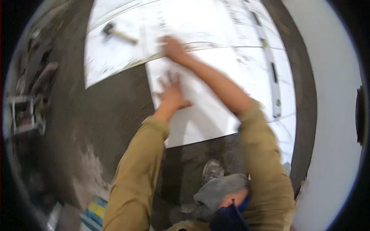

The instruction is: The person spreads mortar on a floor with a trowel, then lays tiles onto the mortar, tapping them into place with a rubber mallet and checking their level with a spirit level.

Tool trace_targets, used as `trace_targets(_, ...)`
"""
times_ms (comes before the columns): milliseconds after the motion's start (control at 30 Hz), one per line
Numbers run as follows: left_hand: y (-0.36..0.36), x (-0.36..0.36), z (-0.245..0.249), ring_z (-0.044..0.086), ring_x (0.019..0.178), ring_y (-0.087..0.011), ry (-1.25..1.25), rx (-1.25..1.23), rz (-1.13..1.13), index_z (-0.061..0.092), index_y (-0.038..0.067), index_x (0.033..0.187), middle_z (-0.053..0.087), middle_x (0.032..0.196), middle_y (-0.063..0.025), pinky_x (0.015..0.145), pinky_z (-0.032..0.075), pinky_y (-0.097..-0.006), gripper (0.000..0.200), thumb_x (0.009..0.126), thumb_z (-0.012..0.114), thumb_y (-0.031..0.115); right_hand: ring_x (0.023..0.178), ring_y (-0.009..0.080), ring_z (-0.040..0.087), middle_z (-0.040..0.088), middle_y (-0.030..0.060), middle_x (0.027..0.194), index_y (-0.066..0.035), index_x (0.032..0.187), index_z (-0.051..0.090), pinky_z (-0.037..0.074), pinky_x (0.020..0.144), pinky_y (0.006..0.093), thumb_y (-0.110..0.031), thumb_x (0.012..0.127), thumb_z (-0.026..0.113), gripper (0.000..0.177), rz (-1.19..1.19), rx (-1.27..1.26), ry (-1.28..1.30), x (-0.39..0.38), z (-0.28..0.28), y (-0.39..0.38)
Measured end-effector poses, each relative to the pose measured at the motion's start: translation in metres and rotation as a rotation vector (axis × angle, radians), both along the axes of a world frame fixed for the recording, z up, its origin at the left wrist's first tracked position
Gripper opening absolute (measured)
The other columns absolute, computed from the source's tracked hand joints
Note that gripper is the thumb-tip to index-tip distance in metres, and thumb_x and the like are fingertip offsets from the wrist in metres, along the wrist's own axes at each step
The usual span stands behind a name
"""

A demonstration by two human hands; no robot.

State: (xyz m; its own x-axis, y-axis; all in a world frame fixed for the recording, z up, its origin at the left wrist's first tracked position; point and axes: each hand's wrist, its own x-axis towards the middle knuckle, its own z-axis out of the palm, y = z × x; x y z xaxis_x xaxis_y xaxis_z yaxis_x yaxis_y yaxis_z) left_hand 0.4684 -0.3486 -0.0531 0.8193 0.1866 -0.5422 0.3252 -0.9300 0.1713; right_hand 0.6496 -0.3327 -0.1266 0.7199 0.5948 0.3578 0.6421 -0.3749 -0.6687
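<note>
A large white floor tile lies on grey mortar in the middle of the view. My left hand is pressed flat on it near its left edge, fingers spread. My right hand reaches further out and rests flat at the tile's far corner, where it meets the neighbouring white tiles. Both hands hold nothing. My sleeves are olive brown. The picture is motion-blurred.
A rubber mallet lies on the far left tile. A long spirit level lies along the tiles at the right. Grey mortar bed covers the floor left and near me. My shoe stands on it. A white wall rises on the right.
</note>
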Motion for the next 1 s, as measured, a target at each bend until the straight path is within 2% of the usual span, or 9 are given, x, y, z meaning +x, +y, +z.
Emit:
trace_targets(67,0.009,-0.005,-0.027,-0.001,0.146,-0.053,-0.055,0.013,-0.048,0.005,0.013,0.159,-0.003,0.164,-0.0188,0.103,0.023,-0.0799,0.126,0.069,0.08,0.059,0.121,0.04,0.052,0.056,0.0263,0.129,-0.003,0.122,0.058,0.043,0.099,0.0553,-0.009,0.086,0.052,0.038,0.123,-0.347,-0.088,-0.005,0.032,0.08)
trace_targets(200,0.006,-0.015,0.016,-0.001,0.146,-0.0528,0.07,0.053,-0.055,0.007,0.012,0.158,-0.002,0.164,-0.0191,0.104,0.023,-0.0787,0.122,0.071,0.079,0.058,0.121,0.0412,0.051,0.046,0.028,0.141,-0.003,0.122,0.061,0.039,0.1,0.0604,-0.018,0.098,0.041,0.035,-0.098,-0.103,-0.093,-0.015,0.029,0.167)
trace_targets(500,0.005,-0.021,0.046,0.0,0.146,-0.0523,0.176,0.071,-0.052,0.014,0.009,0.157,0.002,0.163,-0.0197,0.107,0.022,-0.0761,0.114,0.075,0.076,0.057,0.091,0.0274,0.064,0.067,0.012,0.096,-0.008,0.102,0.07,0.05,0.077,0.0433,-0.021,0.09,0.056,0.022,-0.277,-0.182,0.034,0.002,0.014,0.194)
trace_targets(567,0.005,-0.018,0.043,0.0,0.146,-0.0522,0.189,0.075,-0.063,0.015,0.009,0.157,0.003,0.163,-0.0198,0.107,0.022,-0.0755,0.112,0.075,0.075,0.057,0.088,0.0268,0.068,0.071,0.0119,0.095,-0.011,0.097,0.071,0.052,0.074,0.0441,-0.023,0.084,0.059,0.022,0.049,-0.298,0.521,0.021,0.043,0.199)
trace_targets(667,-0.006,0.003,0.032,0.001,0.146,-0.052,0.221,0.079,-0.084,0.017,0.008,0.156,0.004,0.163,-0.02,0.108,0.022,-0.0746,0.109,0.077,0.074,0.057,0.085,0.0313,0.07,0.072,0.0169,0.093,-0.004,0.088,0.071,0.052,0.072,0.0472,-0.031,0.084,0.06,0.029,0.235,-0.075,0.54,0.034,0.006,0.243)
trace_targets(733,-0.015,0.02,0.029,0.001,0.146,-0.0519,0.294,0.069,-0.076,0.018,0.007,0.156,0.005,0.163,-0.0201,0.109,0.022,-0.074,0.108,0.077,0.074,0.056,0.064,0.0352,0.067,0.066,0.0223,0.068,-0.002,0.069,0.07,0.047,0.056,0.0499,-0.037,0.088,0.06,0.041,0.164,0.317,0.613,-0.001,-0.024,0.198)
trace_targets(800,-0.006,0.02,0.015,-0.013,0.143,-0.0576,0.292,-0.005,0.031,0.015,0.013,0.158,-0.004,0.164,-0.019,0.102,0.02,-0.0824,0.115,0.071,0.079,0.054,0.064,0.0262,0.055,0.057,0.0125,0.07,0.001,0.089,0.063,0.041,0.059,0.0426,-0.037,0.094,0.06,0.038,0.404,0.344,0.072,-0.036,0.035,0.041)
trace_targets(833,-0.003,0.019,0.02,-0.012,0.145,-0.0551,0.294,-0.047,0.044,0.014,0.012,0.158,-0.004,0.164,-0.0189,0.103,0.02,-0.0813,0.117,0.071,0.081,0.054,0.065,0.018,0.052,0.054,0.0075,0.07,0.0,0.088,0.063,0.042,0.06,0.0377,-0.035,0.094,0.061,0.036,0.298,0.198,0.815,-0.058,0.092,-0.018)
trace_targets(1000,0.002,0.008,-0.014,-0.005,0.144,-0.0573,0.177,0.163,0.02,0.009,0.011,0.158,-0.006,0.163,-0.023,0.095,0.016,-0.0885,0.123,0.068,0.079,0.059,0.067,0.0143,0.047,0.052,0.0039,0.071,-0.002,0.096,0.059,0.044,0.064,0.032,-0.034,0.101,0.05,0.034,0.018,0.019,0.69,-0.138,0.065,-0.166)
